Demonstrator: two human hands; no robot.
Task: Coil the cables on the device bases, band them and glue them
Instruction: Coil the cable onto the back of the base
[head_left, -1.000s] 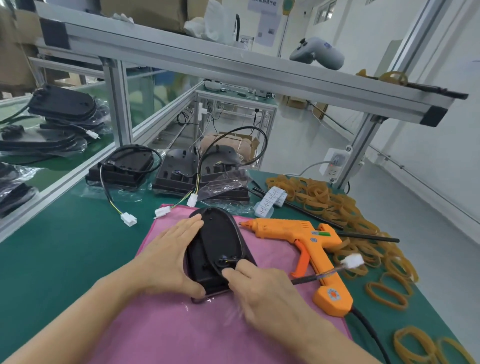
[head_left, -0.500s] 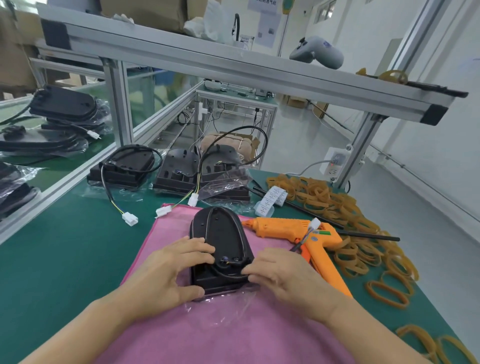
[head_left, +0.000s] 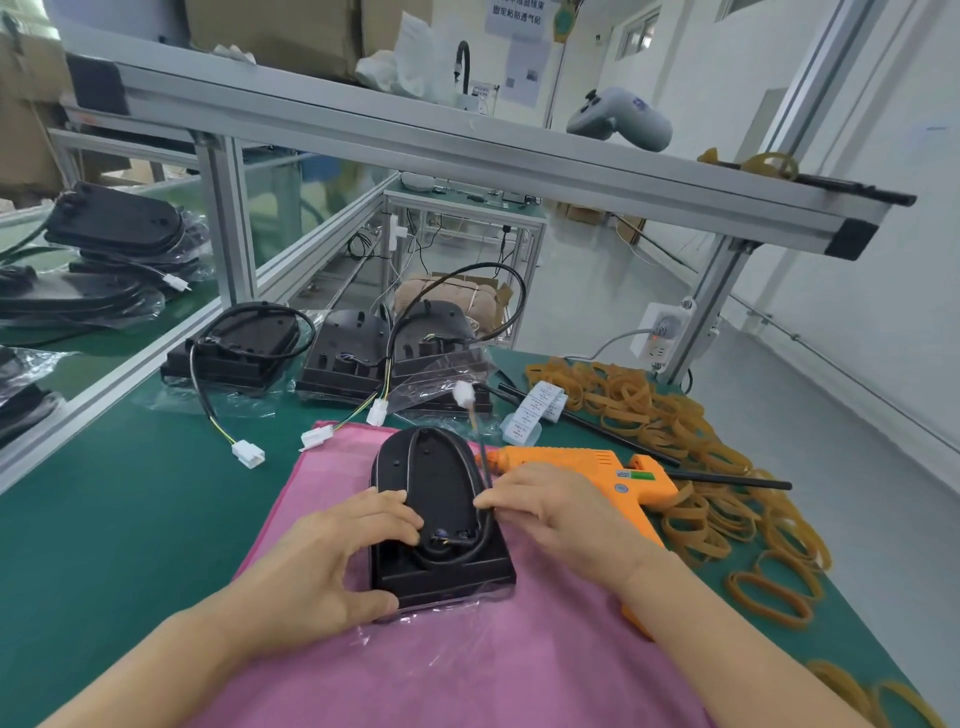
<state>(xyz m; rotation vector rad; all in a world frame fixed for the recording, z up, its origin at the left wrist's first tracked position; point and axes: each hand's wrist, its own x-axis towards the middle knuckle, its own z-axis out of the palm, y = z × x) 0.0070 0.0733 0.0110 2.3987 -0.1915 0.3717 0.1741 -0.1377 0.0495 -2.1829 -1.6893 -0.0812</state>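
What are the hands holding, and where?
Left hand grips the black base at its near-left edge; right hand pinches its cable beside the right rim.

Cable being laid around a device base

The black base (head_left: 439, 519) is steadied on the pink cloth (head_left: 467, 665) by the left hand (head_left: 322, 566); its cable (head_left: 480, 457) is pinched by the right hand (head_left: 561, 509).

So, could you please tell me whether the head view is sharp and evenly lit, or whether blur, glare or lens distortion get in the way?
Head view: evenly and softly lit, with faint shadows only; the aluminium frame rail bows from wide-angle distortion; the white connector on the cable's free end is motion-smeared; light glints off the plastic bag; both hands and the device base read sharp.
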